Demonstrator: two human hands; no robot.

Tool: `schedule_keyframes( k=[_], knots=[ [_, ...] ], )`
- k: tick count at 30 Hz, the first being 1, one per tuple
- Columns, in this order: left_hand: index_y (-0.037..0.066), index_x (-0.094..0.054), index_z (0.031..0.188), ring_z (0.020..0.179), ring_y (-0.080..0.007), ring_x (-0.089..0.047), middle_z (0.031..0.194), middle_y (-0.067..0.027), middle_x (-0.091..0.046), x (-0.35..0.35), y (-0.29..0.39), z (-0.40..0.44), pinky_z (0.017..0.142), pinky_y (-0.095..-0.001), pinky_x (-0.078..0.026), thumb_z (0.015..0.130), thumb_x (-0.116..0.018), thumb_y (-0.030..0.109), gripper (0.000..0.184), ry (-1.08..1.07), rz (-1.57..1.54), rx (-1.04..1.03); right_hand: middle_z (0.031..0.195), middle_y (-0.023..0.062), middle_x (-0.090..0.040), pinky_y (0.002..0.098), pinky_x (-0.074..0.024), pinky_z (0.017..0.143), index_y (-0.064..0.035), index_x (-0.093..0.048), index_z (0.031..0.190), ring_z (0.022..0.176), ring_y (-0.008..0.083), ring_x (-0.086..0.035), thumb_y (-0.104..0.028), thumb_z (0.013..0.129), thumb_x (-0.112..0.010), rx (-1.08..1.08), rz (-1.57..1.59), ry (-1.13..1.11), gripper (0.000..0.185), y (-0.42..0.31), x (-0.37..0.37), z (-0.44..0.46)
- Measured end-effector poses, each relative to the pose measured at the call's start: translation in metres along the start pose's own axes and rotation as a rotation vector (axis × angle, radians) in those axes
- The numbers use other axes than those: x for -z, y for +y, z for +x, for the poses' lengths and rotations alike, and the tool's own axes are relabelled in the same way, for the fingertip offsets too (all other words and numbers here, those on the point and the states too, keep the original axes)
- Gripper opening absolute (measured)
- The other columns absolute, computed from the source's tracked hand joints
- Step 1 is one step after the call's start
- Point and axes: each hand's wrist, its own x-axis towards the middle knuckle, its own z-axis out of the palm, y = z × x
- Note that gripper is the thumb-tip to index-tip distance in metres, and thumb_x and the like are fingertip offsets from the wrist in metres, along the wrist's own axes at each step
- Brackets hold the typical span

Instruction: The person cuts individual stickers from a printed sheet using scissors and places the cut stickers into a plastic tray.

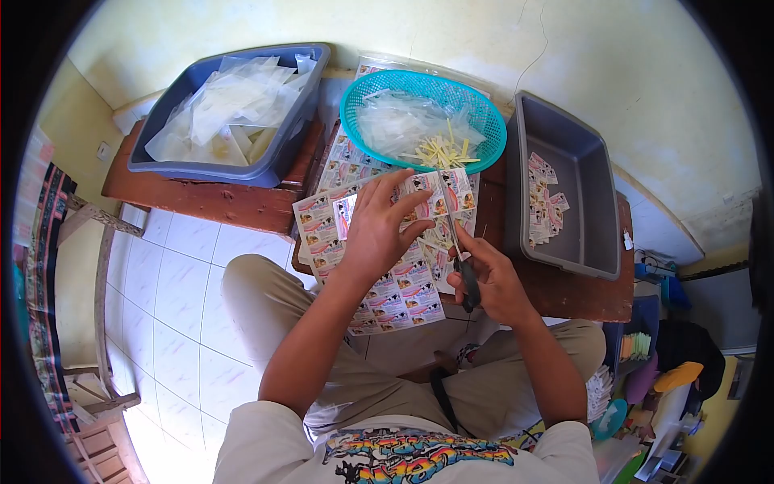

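Note:
My right hand [488, 278] grips black-handled scissors [467, 284], their blades pointing up at a strip of printed labels [436, 194]. My left hand [385, 218] is over the same strip, with its fingers spread and bent; its thumb and fingertips are near the strip's left part, and their contact is unclear. Larger printed label sheets [395, 300] lie beneath both hands and hang over the table's front edge. Just above the hands sits a teal basket [351, 121] holding clear plastic pieces [403, 125] and yellow strips [442, 151].
A blue-grey bin [282, 165] with translucent plastic sheets stands at the left. On the right is a grey bin [592, 202] with cut labels [545, 202] inside. The brown wooden table [556, 290] runs below. My crossed legs are near its front edge.

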Motion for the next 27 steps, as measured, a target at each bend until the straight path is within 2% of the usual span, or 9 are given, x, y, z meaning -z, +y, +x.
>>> schedule_keyframes(
  k=[13,17,19,27],
  knots=[
    [0.014,-0.078,0.125,0.13,-0.0397,-0.061,0.143,-0.0143,-0.064,0.0006,0.0008,0.0003,0.11,-0.0523,-0.049,0.078,-0.093,0.022,0.05,0.005,-0.001,0.008,0.113,0.0053,-0.055,0.0245,-0.0596,0.063,-0.0084,-0.042,0.166,0.083,0.0067,-0.062,-0.01,0.095,-0.084,0.039,-0.029,-0.003,0.083,0.0041,0.0006,0.0002],
    [0.014,-0.078,0.124,0.133,-0.0395,-0.059,0.143,-0.0152,-0.063,0.0,0.0004,-0.0002,0.111,-0.0514,-0.047,0.079,-0.091,0.024,0.048,0.002,-0.02,0.02,0.113,0.0055,-0.054,0.0246,-0.0593,0.063,-0.0077,-0.042,0.165,0.081,0.0067,-0.061,-0.01,0.095,-0.084,0.041,-0.041,-0.006,0.082,0.0031,0.0006,0.0001],
    [0.014,-0.078,0.125,0.129,-0.0395,-0.061,0.143,-0.0146,-0.064,0.0018,0.0012,0.0009,0.108,-0.0508,-0.051,0.079,-0.093,0.022,0.05,0.019,0.018,-0.004,0.115,0.0055,-0.054,0.0248,-0.059,0.063,-0.0075,-0.041,0.166,0.08,0.0064,-0.06,-0.009,0.095,-0.083,0.042,-0.018,-0.005,0.082,0.0035,0.0005,0.0002],
    [0.014,-0.078,0.124,0.13,-0.0386,-0.061,0.143,-0.0146,-0.064,0.0013,0.0022,0.0009,0.108,-0.0505,-0.05,0.079,-0.092,0.023,0.048,0.003,-0.016,-0.015,0.12,0.0053,-0.053,0.0225,-0.0602,0.065,-0.0081,-0.039,0.167,0.083,0.006,-0.058,-0.004,0.095,-0.081,0.003,0.07,0.001,0.083,-0.0011,-0.0017,0.002]
  ],
)
